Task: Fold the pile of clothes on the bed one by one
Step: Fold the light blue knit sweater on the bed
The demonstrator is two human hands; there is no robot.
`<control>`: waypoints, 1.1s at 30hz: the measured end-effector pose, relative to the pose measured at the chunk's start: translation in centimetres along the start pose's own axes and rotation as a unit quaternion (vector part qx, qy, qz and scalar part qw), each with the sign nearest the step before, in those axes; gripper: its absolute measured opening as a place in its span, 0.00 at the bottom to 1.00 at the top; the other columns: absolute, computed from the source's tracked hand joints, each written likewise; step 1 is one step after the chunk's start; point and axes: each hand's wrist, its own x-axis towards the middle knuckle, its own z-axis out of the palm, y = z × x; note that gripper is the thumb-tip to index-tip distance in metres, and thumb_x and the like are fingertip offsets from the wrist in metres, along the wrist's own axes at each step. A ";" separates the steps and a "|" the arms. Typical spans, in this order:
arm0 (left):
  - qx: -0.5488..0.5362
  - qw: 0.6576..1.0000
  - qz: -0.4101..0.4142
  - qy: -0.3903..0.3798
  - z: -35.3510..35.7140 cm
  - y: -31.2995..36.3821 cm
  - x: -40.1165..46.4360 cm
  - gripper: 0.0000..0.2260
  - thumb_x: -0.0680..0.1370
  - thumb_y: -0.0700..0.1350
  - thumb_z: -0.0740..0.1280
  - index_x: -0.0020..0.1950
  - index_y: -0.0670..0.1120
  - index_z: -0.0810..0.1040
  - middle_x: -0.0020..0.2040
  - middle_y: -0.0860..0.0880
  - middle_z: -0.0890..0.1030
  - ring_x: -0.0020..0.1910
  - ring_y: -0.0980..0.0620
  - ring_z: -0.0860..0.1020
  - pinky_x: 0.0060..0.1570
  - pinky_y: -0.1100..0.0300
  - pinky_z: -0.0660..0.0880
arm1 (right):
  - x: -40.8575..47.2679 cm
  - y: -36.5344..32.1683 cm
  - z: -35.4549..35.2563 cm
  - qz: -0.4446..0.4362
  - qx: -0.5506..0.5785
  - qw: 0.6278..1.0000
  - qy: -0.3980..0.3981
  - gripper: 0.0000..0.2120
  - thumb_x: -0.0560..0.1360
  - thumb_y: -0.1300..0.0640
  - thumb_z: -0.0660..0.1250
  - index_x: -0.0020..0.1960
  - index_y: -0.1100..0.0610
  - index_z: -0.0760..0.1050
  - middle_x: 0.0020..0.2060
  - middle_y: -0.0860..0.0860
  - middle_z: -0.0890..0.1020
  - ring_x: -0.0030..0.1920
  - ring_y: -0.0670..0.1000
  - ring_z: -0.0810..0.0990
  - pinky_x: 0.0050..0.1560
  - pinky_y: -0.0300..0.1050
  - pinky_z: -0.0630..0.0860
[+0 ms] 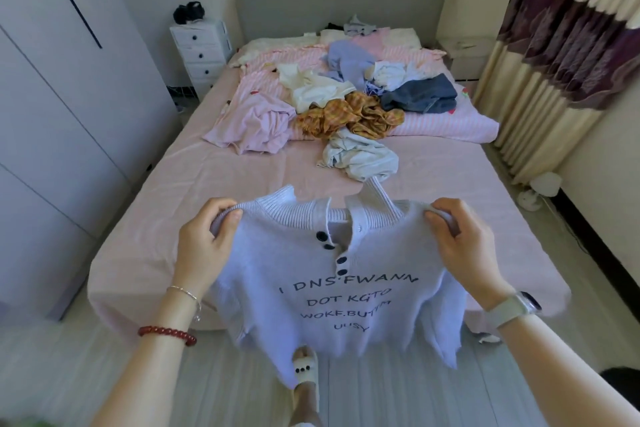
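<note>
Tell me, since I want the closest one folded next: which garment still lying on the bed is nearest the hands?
The pale grey-white crumpled garment, lying alone on the bare sheet, in front of the mustard plaid one.

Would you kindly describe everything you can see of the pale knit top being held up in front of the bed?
The knit top is pale lavender-grey with a ribbed polo-style collar, one collar point sticking up. A short front placket carries four dark buttons, undone at the top. Black printed lettering runs in four lines across the chest. It hangs upright in the air, front facing the camera, spread by its shoulders: the left hand pinches one shoulder, the right hand the other. Its hem dangles above the floor, short of the bed.
</note>
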 end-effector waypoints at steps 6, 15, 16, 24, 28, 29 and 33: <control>0.014 0.999 -0.044 -0.003 3.7 -7.3 8.6 0.10 0.77 0.37 0.66 0.43 0.52 0.73 0.39 0.70 0.77 0.39 0.71 0.73 0.41 0.79 0.66 | 8.0 1.8 8.6 -0.010 -0.020 1.000 -0.021 0.08 0.74 0.55 0.63 0.47 0.59 0.77 0.38 0.50 0.79 0.35 0.57 0.77 0.37 0.45 0.71; 0.122 0.980 -0.145 -0.061 14.4 -25.1 29.6 0.05 0.78 0.42 0.62 0.49 0.42 0.75 0.35 0.52 0.75 0.38 0.48 0.72 0.40 0.60 0.65 | 27.5 9.3 31.8 0.048 -0.089 0.988 -0.115 0.09 0.79 0.55 0.61 0.53 0.60 0.75 0.48 0.55 0.80 0.47 0.57 0.78 0.40 0.46 0.69; 0.138 0.975 -0.156 -0.075 16.0 -27.4 31.5 0.06 0.79 0.43 0.62 0.50 0.41 0.75 0.37 0.50 0.75 0.39 0.46 0.72 0.39 0.59 0.64 | 29.0 10.7 34.5 0.055 -0.095 0.985 -0.130 0.09 0.79 0.55 0.60 0.53 0.60 0.75 0.49 0.55 0.80 0.47 0.58 0.77 0.41 0.48 0.70; 0.181 0.942 -0.224 -0.174 28.6 -43.6 37.5 0.08 0.80 0.43 0.59 0.54 0.41 0.74 0.44 0.42 0.79 0.44 0.41 0.75 0.40 0.56 0.67 | 32.6 21.4 50.8 0.087 -0.179 0.955 -0.222 0.10 0.80 0.55 0.57 0.53 0.61 0.73 0.47 0.56 0.77 0.44 0.59 0.76 0.36 0.45 0.67; 0.168 0.895 -0.308 -0.277 32.7 -49.3 38.3 0.07 0.77 0.45 0.61 0.47 0.44 0.75 0.42 0.47 0.76 0.44 0.46 0.73 0.42 0.58 0.67 | 32.6 24.9 55.1 0.091 -0.265 0.917 -0.285 0.11 0.78 0.59 0.55 0.57 0.60 0.72 0.50 0.56 0.77 0.52 0.59 0.75 0.47 0.49 0.69; 0.157 0.874 -0.339 -0.309 33.5 -50.2 38.9 0.10 0.76 0.51 0.62 0.43 0.44 0.75 0.40 0.47 0.75 0.42 0.46 0.72 0.39 0.59 0.65 | 32.8 25.5 56.0 0.091 -0.280 0.902 -0.315 0.13 0.78 0.59 0.55 0.60 0.59 0.70 0.53 0.56 0.77 0.55 0.59 0.74 0.53 0.51 0.69; 0.059 0.828 -0.435 -0.347 34.3 -49.7 40.9 0.20 0.75 0.61 0.62 0.41 0.44 0.73 0.38 0.46 0.70 0.38 0.48 0.68 0.37 0.57 0.61 | 33.9 25.1 57.6 0.123 -0.209 0.880 -0.408 0.16 0.79 0.56 0.55 0.65 0.60 0.68 0.53 0.59 0.77 0.56 0.60 0.73 0.55 0.53 0.72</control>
